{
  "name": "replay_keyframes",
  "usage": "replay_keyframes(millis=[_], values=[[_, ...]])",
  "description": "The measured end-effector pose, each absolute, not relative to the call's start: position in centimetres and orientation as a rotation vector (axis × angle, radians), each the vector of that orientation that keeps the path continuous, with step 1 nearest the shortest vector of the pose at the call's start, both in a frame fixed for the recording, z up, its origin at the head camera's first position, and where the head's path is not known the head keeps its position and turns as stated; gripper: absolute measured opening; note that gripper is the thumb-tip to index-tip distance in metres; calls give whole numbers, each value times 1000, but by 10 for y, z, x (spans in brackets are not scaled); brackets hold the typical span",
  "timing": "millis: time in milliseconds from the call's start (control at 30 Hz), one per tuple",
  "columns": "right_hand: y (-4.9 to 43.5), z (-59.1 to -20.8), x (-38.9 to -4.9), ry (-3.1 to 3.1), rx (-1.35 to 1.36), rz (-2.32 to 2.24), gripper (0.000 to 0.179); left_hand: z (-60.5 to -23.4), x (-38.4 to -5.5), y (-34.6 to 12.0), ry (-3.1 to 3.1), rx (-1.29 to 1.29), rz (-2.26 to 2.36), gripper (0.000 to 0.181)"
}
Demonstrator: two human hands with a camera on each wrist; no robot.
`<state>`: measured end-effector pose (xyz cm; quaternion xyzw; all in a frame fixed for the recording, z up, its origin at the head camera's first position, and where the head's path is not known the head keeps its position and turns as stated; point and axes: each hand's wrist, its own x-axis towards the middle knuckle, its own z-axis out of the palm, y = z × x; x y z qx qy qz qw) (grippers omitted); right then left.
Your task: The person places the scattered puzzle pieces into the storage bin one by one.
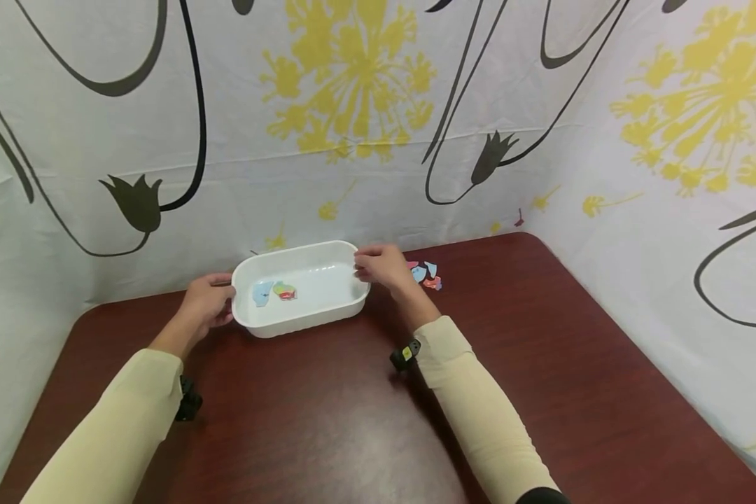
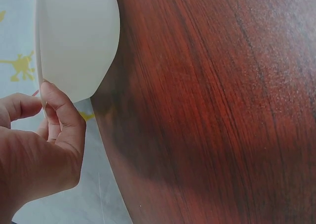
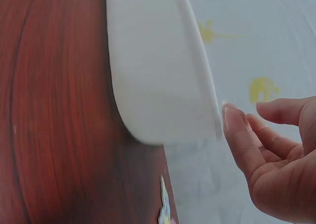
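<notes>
A white oblong plastic basin (image 1: 302,318) stands near the far edge of the table. My left hand (image 1: 204,301) grips its left end; in the left wrist view the thumb and fingers (image 2: 61,103) pinch the rim. At the opposite end is my right hand (image 1: 384,266). Its fingers (image 3: 237,122) are loosely bent close to the rim in the right wrist view, and the thumb stands apart with nothing pinched between. Inside the basin lie a light blue flat piece (image 1: 262,293) and a green, yellow and red one (image 1: 284,290).
Several small colourful flat pieces (image 1: 418,274) lie on the table just right of the basin, partly behind the right hand. The dark red-brown wooden table (image 1: 327,420) meets a patterned white cloth (image 1: 227,175) at the back and sides.
</notes>
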<state>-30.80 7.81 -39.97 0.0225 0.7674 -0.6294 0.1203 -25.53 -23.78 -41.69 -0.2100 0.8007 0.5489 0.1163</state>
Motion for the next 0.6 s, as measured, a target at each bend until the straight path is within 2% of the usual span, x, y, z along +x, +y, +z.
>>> replay_keyframes(millis=[300,600], values=[[118,-405,-313,2241,171,-1888,29,-417,-255,-239,2343,-623,1609,54],[141,-427,-326,2206,313,-1727,29,-416,-255,-239,2339,-617,1609,54]])
